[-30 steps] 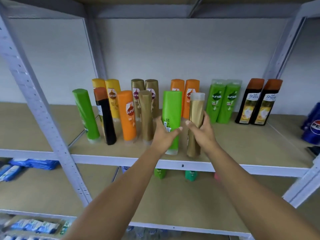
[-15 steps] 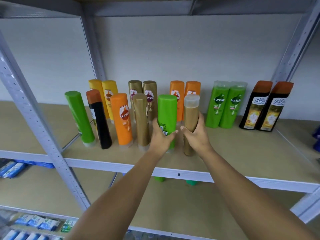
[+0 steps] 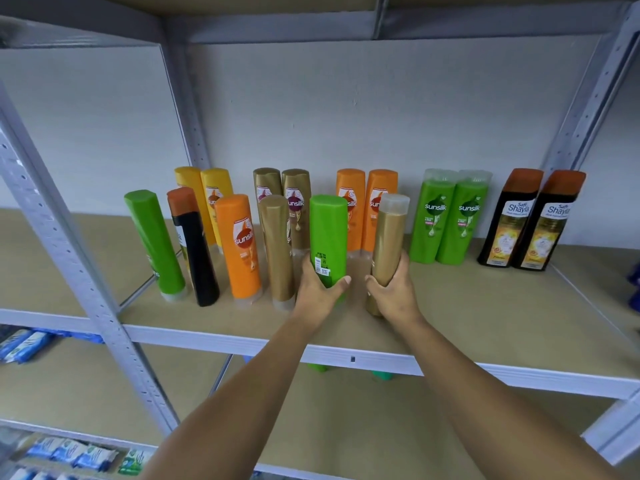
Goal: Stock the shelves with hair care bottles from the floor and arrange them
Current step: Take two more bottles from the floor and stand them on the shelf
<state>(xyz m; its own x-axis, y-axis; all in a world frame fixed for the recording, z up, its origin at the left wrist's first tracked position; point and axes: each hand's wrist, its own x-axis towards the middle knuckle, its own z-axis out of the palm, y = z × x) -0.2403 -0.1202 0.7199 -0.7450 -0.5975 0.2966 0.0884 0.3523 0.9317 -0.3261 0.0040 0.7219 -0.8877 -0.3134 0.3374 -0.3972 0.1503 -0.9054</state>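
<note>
Nearest, two bare forearms rise from the bottom edge toward the shelf board [image 3: 485,306]. The left hand [image 3: 317,292] has its fingers and thumb curled round the lower part of an upright green bottle [image 3: 328,242], whose back label faces the camera. At about 3 o'clock from it, close but apart, the right hand [image 3: 393,294] wraps the lower half of a tan bottle [image 3: 388,244] with a clear cap, which stands on the board. Toward 9 o'clock from the green bottle the front row runs on: a gold bottle [image 3: 278,251], an orange bottle [image 3: 240,245], a black bottle [image 3: 194,251] with an orange cap and, last, a leaning green bottle [image 3: 154,242]. Farther back, at 12 o'clock, pairs stand near the wall: yellow bottles [image 3: 207,202], gold Sunsilk bottles [image 3: 282,192] and orange bottles [image 3: 367,206]. At 2 o'clock stand two green Sunsilk bottles [image 3: 450,220], then two black Shayla bottles [image 3: 526,223].
</note>
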